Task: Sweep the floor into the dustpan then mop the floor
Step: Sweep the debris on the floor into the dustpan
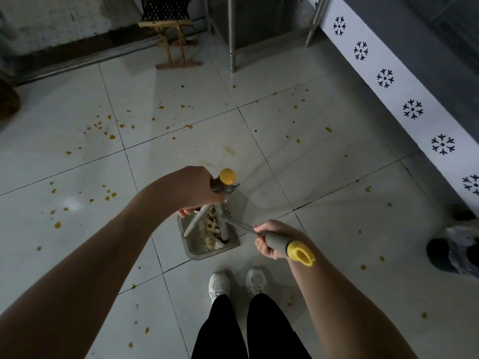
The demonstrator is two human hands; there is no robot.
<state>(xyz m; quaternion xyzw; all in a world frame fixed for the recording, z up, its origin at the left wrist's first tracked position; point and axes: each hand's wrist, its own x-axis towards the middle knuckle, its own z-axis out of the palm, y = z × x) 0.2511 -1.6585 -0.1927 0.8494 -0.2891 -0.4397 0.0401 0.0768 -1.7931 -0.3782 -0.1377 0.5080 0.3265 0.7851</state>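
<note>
Your grey dustpan (193,246) sits flat on the floor (324,156), with pale scraps (211,240) heaped inside it. Its long handle stands upright with a yellow cap (227,176) on top, gripped by your left hand (191,187). The broom (278,242), with its grey grip and yellow loop end, slants from your right hand (277,230) down into the pan. Orange spots (111,137) dot the tiles all round.

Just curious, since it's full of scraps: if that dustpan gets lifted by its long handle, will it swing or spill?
Probably light: the dustpan looks like a thin grey tray. It may swing, since the left hand holds only the handle's top, far above it. The scraps lie loose and could slide out if it tilts forward.
</note>
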